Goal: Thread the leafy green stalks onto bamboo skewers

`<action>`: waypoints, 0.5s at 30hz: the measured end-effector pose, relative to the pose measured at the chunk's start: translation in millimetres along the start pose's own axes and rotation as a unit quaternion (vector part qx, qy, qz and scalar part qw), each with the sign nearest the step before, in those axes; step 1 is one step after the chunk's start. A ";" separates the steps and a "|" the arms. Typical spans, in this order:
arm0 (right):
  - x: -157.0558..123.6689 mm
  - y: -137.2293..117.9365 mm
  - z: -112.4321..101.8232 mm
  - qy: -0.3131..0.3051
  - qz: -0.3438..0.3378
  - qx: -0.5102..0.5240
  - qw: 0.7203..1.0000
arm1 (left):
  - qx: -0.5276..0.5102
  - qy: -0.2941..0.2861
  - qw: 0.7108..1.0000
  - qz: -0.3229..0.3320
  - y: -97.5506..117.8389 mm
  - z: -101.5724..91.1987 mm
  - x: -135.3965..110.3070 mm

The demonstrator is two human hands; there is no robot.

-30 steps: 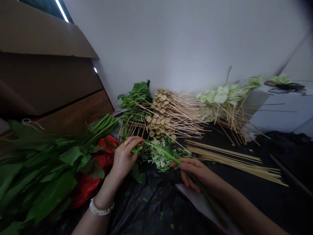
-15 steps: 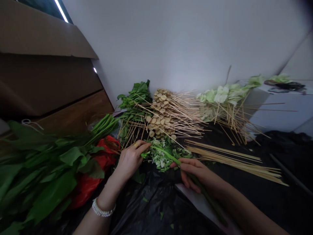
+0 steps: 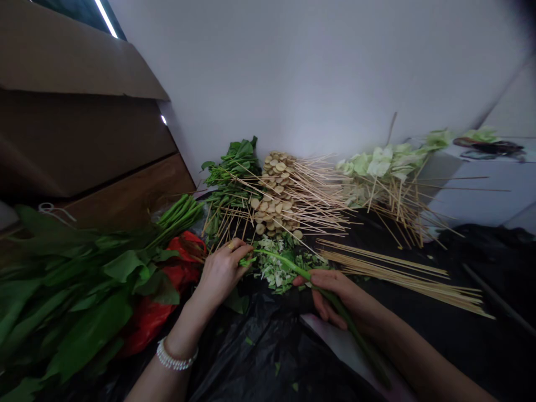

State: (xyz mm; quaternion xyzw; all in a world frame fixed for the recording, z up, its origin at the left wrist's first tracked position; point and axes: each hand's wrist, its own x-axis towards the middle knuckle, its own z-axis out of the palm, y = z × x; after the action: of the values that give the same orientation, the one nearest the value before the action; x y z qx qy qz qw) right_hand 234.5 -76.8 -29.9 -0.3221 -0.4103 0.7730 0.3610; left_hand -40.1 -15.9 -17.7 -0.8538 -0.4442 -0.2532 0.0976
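We seem to trim the stem (image 3: 290, 263), right hand (image 3: 340, 286) pinching it, left hand (image 3: 221, 269) pinching scraps (image 3: 247, 261); next probably needs a steady pull.

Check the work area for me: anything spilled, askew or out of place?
Slightly. Small green scraps lie loose on the black plastic, apart from the chopped pile. Also, one thin stick juts up alone above the cabbage leaves; the other sticks sit lower. Nothing looks clearly damaged.

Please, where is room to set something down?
Mostly bare black plastic: between left forearm and pale flat piece, with a few scraps; also between right forearm and loose skewers. Crowded: the back with skewered slices, the left with leafy greens.
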 end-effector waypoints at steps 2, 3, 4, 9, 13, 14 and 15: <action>0.6 0.2 0.0 -0.007 0.007 -0.001 1.000 | -0.014 0.007 1.000 -0.014 3.3 -0.8 1.0; 0.8 0.0 0.4 -0.010 0.011 -0.001 1.000 | -0.033 0.017 0.999 -0.031 4.7 -1.6 1.9; 0.7 -0.4 0.9 -0.014 0.014 -0.002 1.000 | -0.063 0.033 0.996 -0.055 5.4 -2.5 2.9; -0.9 -4.6 -0.1 -0.041 0.029 -0.009 0.999 | -0.249 0.170 0.912 -0.276 -8.1 -12.0 9.1; 0.1 -3.2 -3.7 -0.051 0.028 -0.017 0.998 | -0.301 0.229 0.872 -0.312 -17.2 -19.4 12.0; 0.6 -2.0 -4.0 -0.052 0.027 -0.018 0.998 | -0.309 0.226 0.875 -0.296 -15.7 -20.3 11.7; 1.0 -0.6 -3.8 -0.051 0.027 -0.020 0.998 | -0.310 0.218 0.882 -0.280 -12.6 -20.9 11.1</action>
State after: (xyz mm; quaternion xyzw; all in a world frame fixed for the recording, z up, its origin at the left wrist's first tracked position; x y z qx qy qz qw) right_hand 237.2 -74.1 -31.3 -0.3005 -0.4349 0.7894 0.3121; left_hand -52.3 -8.9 5.1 -0.6036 -0.5312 -0.5744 -0.1531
